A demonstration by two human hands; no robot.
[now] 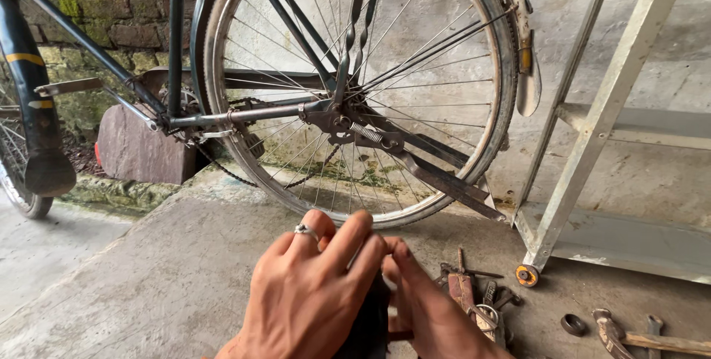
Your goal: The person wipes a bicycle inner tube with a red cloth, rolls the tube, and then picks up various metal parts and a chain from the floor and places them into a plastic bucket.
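Both hands are meeting low in the middle of the view, right over the concrete floor. The left hand, wearing a ring on one finger, is curling its fingers over a dark object tucked between the two hands. The right hand is pressing in from the other side, fingertips touching those of the left. The dark object is sitting squeezed between them, mostly hidden; I cannot tell what it is, and how firmly each hand is gripping it is not clear either.

Just beside the right hand, a pile of rusty tools is lying on the floor, with pliers-like handles showing. Further right, a small dark ring is resting near a hammer with a wooden handle.

Behind the hands, a bicycle's rear wheel is standing propped on its kickstand, the chain hanging slack below the frame. A pale metal rack on a small caster is standing to the right, against the stained wall.
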